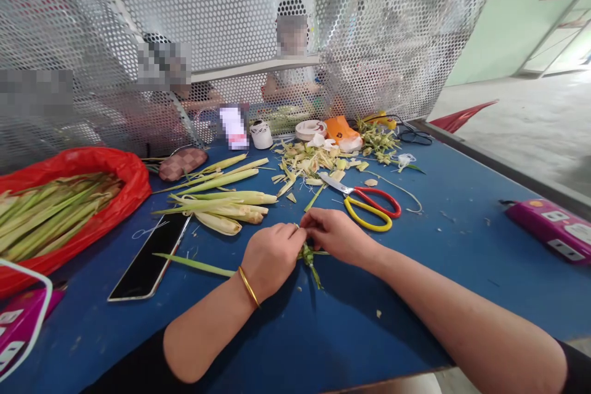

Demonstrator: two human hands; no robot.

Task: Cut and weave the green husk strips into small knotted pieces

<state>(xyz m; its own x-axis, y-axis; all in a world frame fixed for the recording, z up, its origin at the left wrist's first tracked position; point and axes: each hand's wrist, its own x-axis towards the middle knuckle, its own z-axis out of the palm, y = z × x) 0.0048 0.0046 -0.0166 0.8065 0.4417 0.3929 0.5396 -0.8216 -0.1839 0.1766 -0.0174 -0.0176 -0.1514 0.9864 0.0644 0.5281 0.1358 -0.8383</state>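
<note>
Near the table's front, my left hand (274, 253) and my right hand (335, 235) meet with fingertips pinched together. Between them is a small bundle of woven green leaves (309, 257), its tail pointing down toward me. Its upper part is hidden by my fingers. A long green leaf blade (196, 265) sticks out to the left from under my left hand. Just beyond my right hand lie scissors (372, 204) with one red and one yellow handle. Several pale green leaf stalks (226, 206) rest in a pile past my left hand.
At left are a red plastic bag (138, 178) of long stalks and a dark phone (152, 258). Leaf scraps (305, 160), a thread spool (261, 135), a tape roll (310, 130) and an orange packet (342, 130) sit along the back. A purple power strip (551, 228) lies right. People sit behind a perforated metal screen (240, 12).
</note>
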